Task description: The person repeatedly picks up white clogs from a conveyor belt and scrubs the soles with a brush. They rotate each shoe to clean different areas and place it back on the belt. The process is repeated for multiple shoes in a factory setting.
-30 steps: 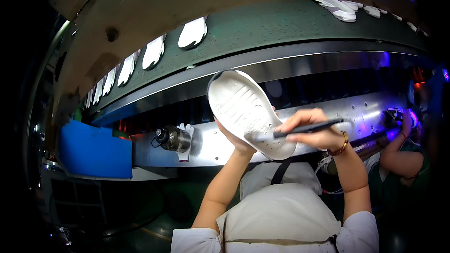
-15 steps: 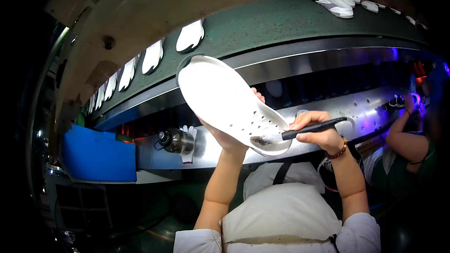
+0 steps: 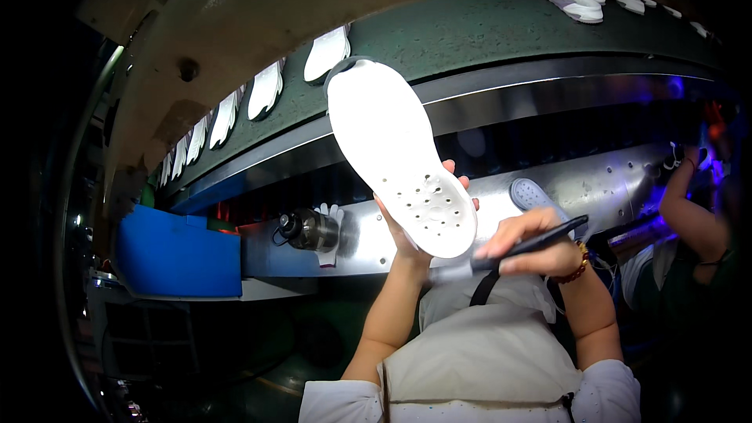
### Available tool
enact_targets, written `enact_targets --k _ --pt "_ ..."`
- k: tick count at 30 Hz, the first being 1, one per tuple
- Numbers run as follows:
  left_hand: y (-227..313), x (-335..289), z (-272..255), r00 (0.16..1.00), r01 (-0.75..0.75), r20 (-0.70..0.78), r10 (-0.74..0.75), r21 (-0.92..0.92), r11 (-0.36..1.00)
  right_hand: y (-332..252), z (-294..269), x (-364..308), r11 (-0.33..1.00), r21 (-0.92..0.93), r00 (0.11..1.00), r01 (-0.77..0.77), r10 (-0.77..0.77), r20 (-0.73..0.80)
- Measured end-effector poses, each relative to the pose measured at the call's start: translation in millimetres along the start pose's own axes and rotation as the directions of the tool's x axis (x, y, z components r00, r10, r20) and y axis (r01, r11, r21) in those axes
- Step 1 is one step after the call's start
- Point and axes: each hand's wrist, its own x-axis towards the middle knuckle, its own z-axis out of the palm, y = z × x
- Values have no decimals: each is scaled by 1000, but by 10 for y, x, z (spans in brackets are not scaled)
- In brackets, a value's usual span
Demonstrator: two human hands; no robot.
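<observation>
A large white shoe sole [image 3: 384, 125] tilts up in front of me. Small holes dot its near, rounded end, and a dark edge shows at the far tip. My left hand [image 3: 403, 231] grips it from behind, with fingertips showing along its right side; the palm is hidden. My right hand [image 3: 536, 247] is closed round the black handle of a brush [image 3: 521, 251]. Just below the sole's near end, the pale bristle end is smeared by motion and looks apart from the sole. A grey perforated sole [image 3: 529, 194] lies on the metal ledge beyond my right hand.
White shoe parts [image 3: 266, 90] line the green conveyor belt [image 3: 462, 31] ahead. On the metal ledge [image 3: 368, 239] stand a dark bottle [image 3: 309, 229] and a white glove [image 3: 327, 257]. A blue bin [image 3: 176, 254] is at left. At far right another person's arm [image 3: 693, 196] reaches over the ledge.
The sole has turned more upright and shifted right. The brush has come off its holed end and moved lower, uncovering the holes. The grey sole now shows more fully.
</observation>
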Motion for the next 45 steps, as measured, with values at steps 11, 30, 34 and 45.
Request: enact_targets --k 11,30,34,45 --pt "300 74 52 933 360 -237 -271 581 730 -204 -293 215 869 -492 993 -58 100 60" --pt "621 203 300 600 797 -404 -691 380 470 -401 -386 234 806 -568 934 168 54 353" --pt "643 141 331 591 806 -557 -584 396 439 -459 -365 155 724 -669 908 170 149 392" --pt "858 -57 -179 781 600 -336 -527 170 781 -259 -447 36 789 -604 989 113 -31 143"
